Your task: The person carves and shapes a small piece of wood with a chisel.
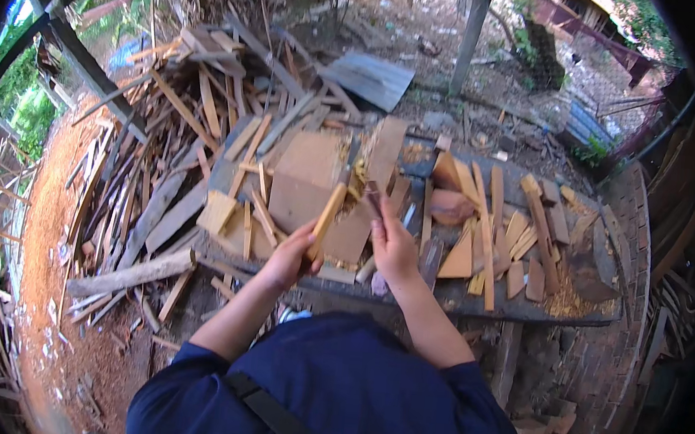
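My left hand (pixel 293 260) is closed round a pale yellow wooden stick (pixel 330 216), which slants up and away to the right. Close by, my right hand (pixel 395 248) grips a dark, narrow handle (pixel 375 196). What the handle belongs to cannot be made out; its far end merges with a brown wooden block (pixel 385 151) behind it. Both hands are over the near middle of a dark workbench (pixel 463 304). Beneath the stick lies a wide brown board (pixel 306 169), with wood shavings around its right edge.
Cut wood strips (pixel 486 236) and a reddish-brown wood chunk (pixel 451 207) cover the bench's right half. At its left is a pale square block (pixel 217 212). A heap of scrap wood (pixel 165 154) leans on the left, with a thick log (pixel 135 274) near it. Corrugated sheet (pixel 371 78) lies beyond.
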